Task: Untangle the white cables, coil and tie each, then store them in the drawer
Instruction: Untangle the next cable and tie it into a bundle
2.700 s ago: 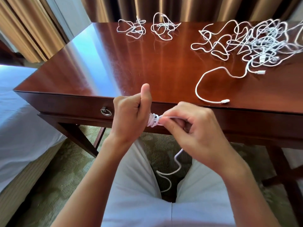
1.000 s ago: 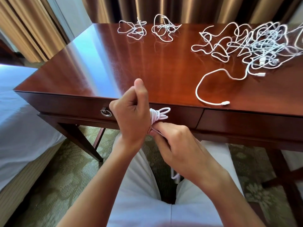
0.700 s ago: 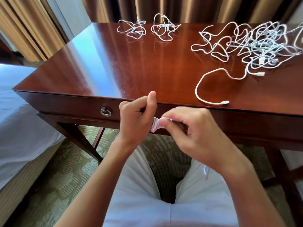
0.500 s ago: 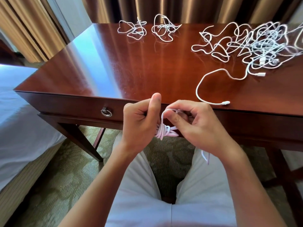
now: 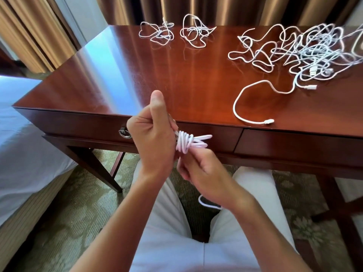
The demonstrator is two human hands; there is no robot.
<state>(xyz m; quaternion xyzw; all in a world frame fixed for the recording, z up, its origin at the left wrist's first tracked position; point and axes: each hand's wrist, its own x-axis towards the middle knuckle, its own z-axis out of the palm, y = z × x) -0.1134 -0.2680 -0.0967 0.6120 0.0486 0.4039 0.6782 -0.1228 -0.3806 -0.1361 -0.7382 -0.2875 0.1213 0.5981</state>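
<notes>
Head view, glossy wooden desk (image 5: pixel 121 79), curtains (image 5: pixel 35 32) behind, fingers (image 5: pixel 182 169) clamped on coiled cable (image 5: pixel 188 141)

We sit facing a polished reddish wooden desk (image 5: pixel 121 75), tan curtains (image 5: pixel 29 32) behind, white-sheeted bed (image 5: pixel 23 146) at left, patterned green carpet (image 5: pixel 78 209) underfoot.

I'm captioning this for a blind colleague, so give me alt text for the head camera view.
Seen from above, a left hand grips a coiled white cable while the right hand winds its loose end, in front of a wooden desk. A large cable tangle lies on the desk's right; two small bundles lie at the back.
</notes>
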